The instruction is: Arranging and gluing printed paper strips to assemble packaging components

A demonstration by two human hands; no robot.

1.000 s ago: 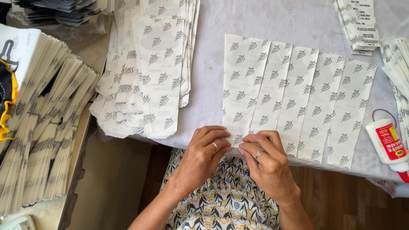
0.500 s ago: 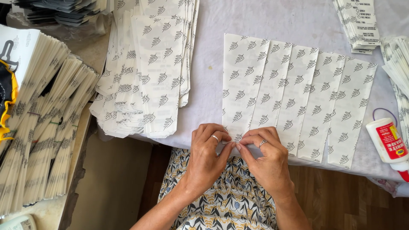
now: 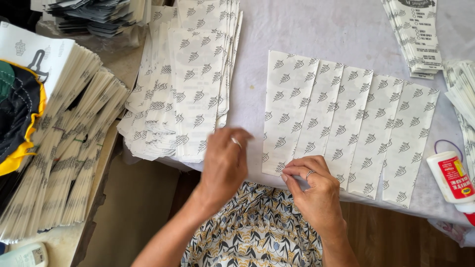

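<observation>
While lying fanned and overlapping near the front edge of the white-covered table [image 3: 316,34], five white paper sleeves [image 3: 346,123] with a dark leaf print are forming a row. Right hand [image 3: 314,185] is pinching the bottom corner of the leftmost sleeve, fingers pressed together, a ring showing. Left hand [image 3: 225,160] is hovering just left of that sleeve, fingers loosely curled, holding nothing visible. Stack of matching sleeves [image 3: 190,79] is lying toward the table's left edge. Glue bottle [image 3: 452,178], white with a red label, is resting at the right front corner. Printed slips [image 3: 413,34] are sitting at the far right. Bundled paper bags [image 3: 64,148] are filling a side surface left
</observation>
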